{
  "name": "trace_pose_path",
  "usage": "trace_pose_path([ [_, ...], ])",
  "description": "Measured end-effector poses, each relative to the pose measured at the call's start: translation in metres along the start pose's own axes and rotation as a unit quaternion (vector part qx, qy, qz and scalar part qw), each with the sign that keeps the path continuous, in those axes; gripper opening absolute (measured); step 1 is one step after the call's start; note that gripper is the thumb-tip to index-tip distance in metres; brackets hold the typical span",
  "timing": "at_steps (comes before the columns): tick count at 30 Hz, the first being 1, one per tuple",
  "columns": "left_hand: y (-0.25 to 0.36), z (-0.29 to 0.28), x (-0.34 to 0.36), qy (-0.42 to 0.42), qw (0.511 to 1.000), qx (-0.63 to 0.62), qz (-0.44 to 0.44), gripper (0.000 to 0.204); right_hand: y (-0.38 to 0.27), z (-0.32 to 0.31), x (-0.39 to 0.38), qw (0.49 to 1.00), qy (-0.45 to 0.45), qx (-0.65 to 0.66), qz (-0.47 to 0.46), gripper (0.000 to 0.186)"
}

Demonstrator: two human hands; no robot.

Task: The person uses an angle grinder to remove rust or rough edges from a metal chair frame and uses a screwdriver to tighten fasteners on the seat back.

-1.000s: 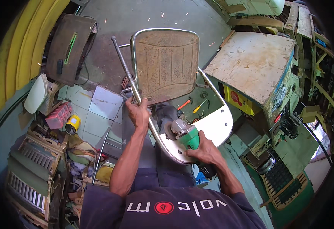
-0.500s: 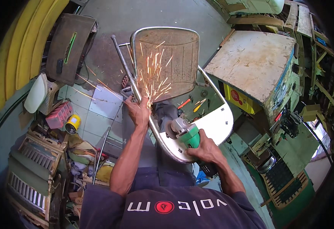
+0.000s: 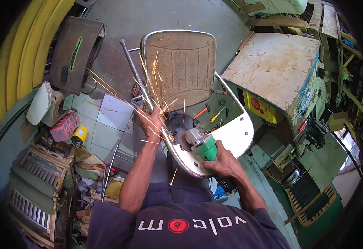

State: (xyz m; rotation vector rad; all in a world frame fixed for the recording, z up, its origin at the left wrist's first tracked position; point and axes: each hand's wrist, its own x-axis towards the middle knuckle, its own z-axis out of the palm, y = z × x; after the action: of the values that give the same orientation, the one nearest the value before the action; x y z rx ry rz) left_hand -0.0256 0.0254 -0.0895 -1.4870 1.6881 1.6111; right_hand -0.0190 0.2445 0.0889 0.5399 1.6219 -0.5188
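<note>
My right hand (image 3: 226, 163) is wrapped round a green angle grinder (image 3: 207, 148). The grinder's disc (image 3: 185, 140) meets the metal tube of a chair frame (image 3: 168, 142), and sparks fly up and left from there past my left hand. That tube is in the grip of my left hand (image 3: 151, 125), a little farther along from the disc; its fingers are partly hidden behind the metal. The chair has a worn brown panel (image 3: 181, 68) with a metal rim at the far end and a white panel (image 3: 230, 136) near me, under the grinder.
On the floor beyond the chair lie an orange-handled hammer (image 3: 201, 112) and a yellow-handled screwdriver (image 3: 216, 115). A worn wooden-topped table (image 3: 275, 56) stands at the right. To the left are a yellow tin (image 3: 79, 135), a red box (image 3: 64, 125) and slatted chair parts (image 3: 34, 182).
The sparks have changed shape, now spreading more thinly and farther left over my left hand. Both hands, the grinder and the chair stay almost in place.
</note>
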Motion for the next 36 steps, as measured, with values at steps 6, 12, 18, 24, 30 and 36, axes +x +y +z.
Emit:
trace_pose_path([
  [6,-0.047,-0.004,0.036,0.117,0.973,0.142,0.14,0.065,-0.004,0.0,0.0,1.0,0.0,-0.007,-0.011,0.084],
  [12,-0.039,-0.004,0.025,0.08,0.985,0.128,0.086,0.066,0.001,0.001,-0.001,1.0,-0.002,-0.009,-0.009,0.084],
  [18,-0.023,-0.009,0.019,0.033,0.999,0.026,0.017,0.07,0.013,-0.005,-0.024,1.0,0.002,-0.012,-0.025,0.08],
  [24,-0.009,-0.008,0.015,0.017,0.999,0.038,0.003,0.067,0.033,-0.013,-0.037,0.998,-0.017,-0.043,-0.035,0.077],
  [30,-0.066,-0.014,0.044,-0.032,0.974,-0.203,0.096,0.066,0.017,-0.019,-0.042,0.995,-0.049,-0.082,-0.014,0.077],
  [36,-0.012,-0.013,0.022,0.035,0.999,0.026,0.005,0.065,0.041,-0.008,-0.037,0.997,-0.027,-0.052,-0.057,0.078],
])
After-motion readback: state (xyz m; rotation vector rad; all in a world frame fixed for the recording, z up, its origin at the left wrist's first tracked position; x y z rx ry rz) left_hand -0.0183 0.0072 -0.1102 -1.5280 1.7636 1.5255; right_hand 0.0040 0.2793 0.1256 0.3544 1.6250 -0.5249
